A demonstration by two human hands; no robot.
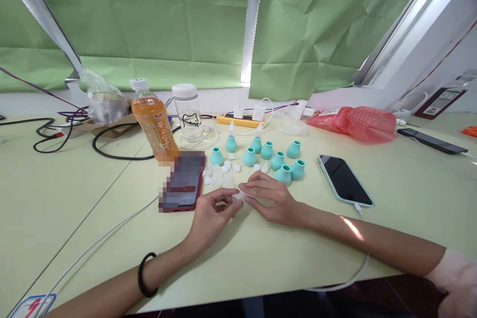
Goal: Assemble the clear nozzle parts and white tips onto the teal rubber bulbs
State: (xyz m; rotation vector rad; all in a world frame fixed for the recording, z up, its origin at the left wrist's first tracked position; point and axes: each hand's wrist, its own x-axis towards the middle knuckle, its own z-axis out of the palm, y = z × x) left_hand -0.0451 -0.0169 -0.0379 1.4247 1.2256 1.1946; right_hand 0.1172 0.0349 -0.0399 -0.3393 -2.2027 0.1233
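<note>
Between my two hands is a small whitish translucent plastic piece [239,196]. My left hand [213,212] pinches it from the left, thumb and fingertips together. From the right, the fingertips of my right hand [271,199] close on the same piece. Just beyond lie several small white translucent pieces [223,174], loose on the table. Behind them stand several turquoise rubber bulbs [249,157], most with open necks. Two of the bulbs, one of them the back-left bulb [231,144], carry a clear pointed nozzle [231,128].
A phone in a red case [182,184] lies left, before an orange drink bottle [154,124] and a clear water bottle [189,119]. A phone on a cable [345,179] lies right. Behind are a yellow power strip [238,120] and red bubble wrap [357,123].
</note>
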